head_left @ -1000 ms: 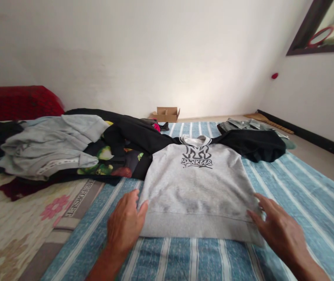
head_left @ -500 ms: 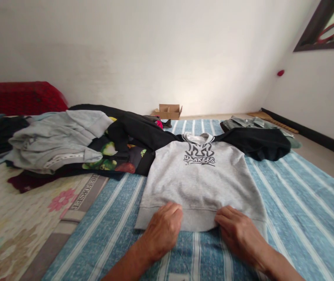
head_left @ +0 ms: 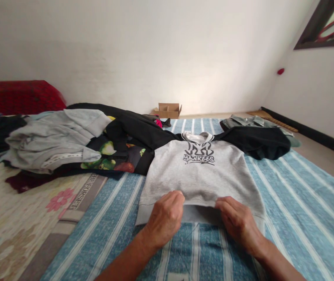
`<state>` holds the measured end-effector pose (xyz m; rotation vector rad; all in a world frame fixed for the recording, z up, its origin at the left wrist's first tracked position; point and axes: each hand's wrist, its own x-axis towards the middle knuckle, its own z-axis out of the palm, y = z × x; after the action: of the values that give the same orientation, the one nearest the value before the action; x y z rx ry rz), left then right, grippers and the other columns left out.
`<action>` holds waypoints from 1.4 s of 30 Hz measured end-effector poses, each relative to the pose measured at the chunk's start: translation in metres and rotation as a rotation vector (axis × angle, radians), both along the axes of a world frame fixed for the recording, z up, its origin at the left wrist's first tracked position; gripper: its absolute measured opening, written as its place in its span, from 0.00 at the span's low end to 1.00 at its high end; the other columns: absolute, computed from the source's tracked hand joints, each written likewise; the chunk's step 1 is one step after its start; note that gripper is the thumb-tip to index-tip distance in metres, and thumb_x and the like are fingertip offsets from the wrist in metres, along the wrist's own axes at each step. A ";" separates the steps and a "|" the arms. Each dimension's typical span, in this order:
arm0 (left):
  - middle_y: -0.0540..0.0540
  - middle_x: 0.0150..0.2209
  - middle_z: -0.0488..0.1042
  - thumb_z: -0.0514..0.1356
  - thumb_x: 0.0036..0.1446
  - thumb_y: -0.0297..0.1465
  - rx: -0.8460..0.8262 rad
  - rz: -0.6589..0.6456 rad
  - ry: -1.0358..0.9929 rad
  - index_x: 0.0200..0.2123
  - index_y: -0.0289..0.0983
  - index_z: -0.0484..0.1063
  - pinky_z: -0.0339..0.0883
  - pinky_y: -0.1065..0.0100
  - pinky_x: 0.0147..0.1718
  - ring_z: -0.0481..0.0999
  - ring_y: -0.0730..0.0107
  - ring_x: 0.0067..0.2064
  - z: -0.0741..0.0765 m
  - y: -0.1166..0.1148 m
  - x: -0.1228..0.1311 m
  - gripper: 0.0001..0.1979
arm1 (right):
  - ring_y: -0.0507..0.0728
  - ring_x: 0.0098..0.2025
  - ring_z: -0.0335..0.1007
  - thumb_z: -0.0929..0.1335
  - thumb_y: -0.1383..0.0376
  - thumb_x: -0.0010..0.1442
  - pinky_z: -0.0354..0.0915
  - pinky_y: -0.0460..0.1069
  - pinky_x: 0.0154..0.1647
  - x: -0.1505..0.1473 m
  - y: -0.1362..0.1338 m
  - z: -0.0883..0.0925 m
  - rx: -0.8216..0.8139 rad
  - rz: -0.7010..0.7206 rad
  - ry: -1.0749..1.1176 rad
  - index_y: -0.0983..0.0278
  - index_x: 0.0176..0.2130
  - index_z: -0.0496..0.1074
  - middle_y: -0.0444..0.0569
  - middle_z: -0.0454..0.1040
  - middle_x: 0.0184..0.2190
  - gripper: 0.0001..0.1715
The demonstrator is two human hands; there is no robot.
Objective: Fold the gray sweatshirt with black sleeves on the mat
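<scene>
A grey sweatshirt point(head_left: 196, 175) with black sleeves and a dark "YANKEES" print lies front up, its collar pointing away from me. My left hand point(head_left: 167, 216) is closed on the front hem, left of the middle. On the other side of the middle, my right hand point(head_left: 238, 222) grips the same hem. Between the hands the front layer is raised, and the inside of the back layer shows under it. My fingertips are partly hidden behind the knuckles.
Heaped clothes point(head_left: 55, 140) lie at the left, touching the left sleeve. Folded garments point(head_left: 249, 121) sit behind the right sleeve. A blue striped sheet point(head_left: 295, 187) is under the sweatshirt, beside a floral cover point(head_left: 34, 210). A cardboard box point(head_left: 169, 111) stands by the wall.
Both hands have risen slightly and moved away from me. The front hem has lifted off the back layer, so the bottom opening now gapes.
</scene>
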<state>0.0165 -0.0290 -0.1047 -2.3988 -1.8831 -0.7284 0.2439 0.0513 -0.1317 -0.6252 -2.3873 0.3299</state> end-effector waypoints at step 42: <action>0.37 0.45 0.71 0.47 0.61 0.23 -0.269 0.379 0.275 0.41 0.33 0.70 0.66 0.61 0.45 0.70 0.57 0.49 -0.002 0.215 -0.054 0.13 | 0.52 0.37 0.76 0.55 0.71 0.65 0.69 0.46 0.41 -0.068 -0.009 -0.060 0.497 -0.145 0.338 0.66 0.40 0.73 0.48 0.79 0.34 0.20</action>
<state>-0.0379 0.1864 -0.1062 -2.0295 -2.3258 -0.1219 0.1762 0.0419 -0.1922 -0.4604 -1.9775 -0.2053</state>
